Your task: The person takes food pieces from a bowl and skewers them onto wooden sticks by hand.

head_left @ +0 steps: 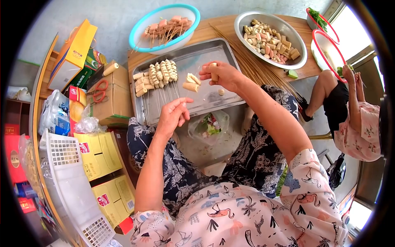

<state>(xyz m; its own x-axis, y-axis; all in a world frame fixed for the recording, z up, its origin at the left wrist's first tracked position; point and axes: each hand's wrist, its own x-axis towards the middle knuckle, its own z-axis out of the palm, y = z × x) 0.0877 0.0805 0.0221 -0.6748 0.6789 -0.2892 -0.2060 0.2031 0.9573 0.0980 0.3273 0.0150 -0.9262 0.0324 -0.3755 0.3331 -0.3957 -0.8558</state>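
Note:
My right hand (225,77) is over the tray, its fingers closed round a short tan roll (213,72). My left hand (175,116) is at the front edge of the metal tray (201,49), its fingers curled and thumb close to the index finger. Anything thin between them is too small to make out. Just beyond it are pale roll pieces (191,86). Left of these, skewers of spiral-cut rolls (163,72) lie side by side, their sticks pointing toward me. Plain skewered rolls (142,84) lie at the tray's left. A small piece (221,92) sits near the right edge.
A blue-rimmed bowl (138,37) holds pink skewered food. Loose bamboo sticks (257,61) lie beside a steel bowl (302,45) of cut rolls. Red-handled scissors (100,91) rest by a cardboard box (115,103). Another person (358,123) sits at the right.

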